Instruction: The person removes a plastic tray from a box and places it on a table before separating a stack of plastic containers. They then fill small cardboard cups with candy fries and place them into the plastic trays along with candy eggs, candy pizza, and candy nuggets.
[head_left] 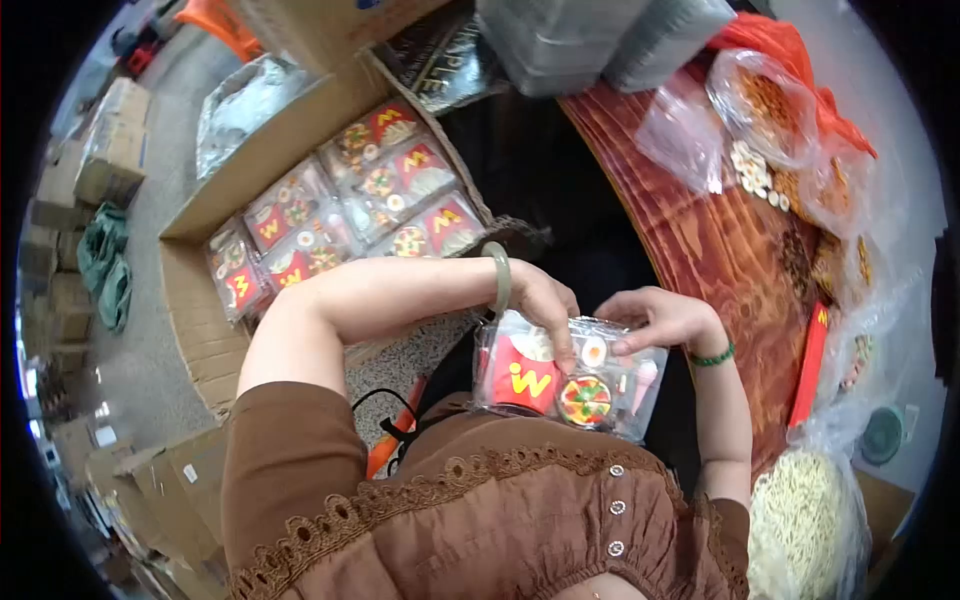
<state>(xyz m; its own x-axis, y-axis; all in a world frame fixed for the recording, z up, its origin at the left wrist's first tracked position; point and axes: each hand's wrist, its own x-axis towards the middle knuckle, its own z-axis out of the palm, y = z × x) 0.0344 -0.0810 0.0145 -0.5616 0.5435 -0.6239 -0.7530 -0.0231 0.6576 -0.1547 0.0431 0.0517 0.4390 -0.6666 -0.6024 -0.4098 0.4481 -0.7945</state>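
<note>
I hold a clear plastic toy pack point(565, 380) against my lap; it shows a red fries box with a yellow letter, a small pizza, an egg and an ice cream. My left hand point(545, 300), with a pale green bangle on its wrist, grips the pack's top edge with fingers pressed on the front. My right hand point(665, 318), wearing a green bead bracelet, pinches the pack's upper right corner.
An open cardboard box point(200, 330) on my left holds several identical toy packs point(345, 205). A red-brown wooden table point(720, 250) on my right carries clear bags of small toy food pieces point(765, 100), a red strip point(810, 365) and a bag of pale strands point(800, 520). Cartons line the floor.
</note>
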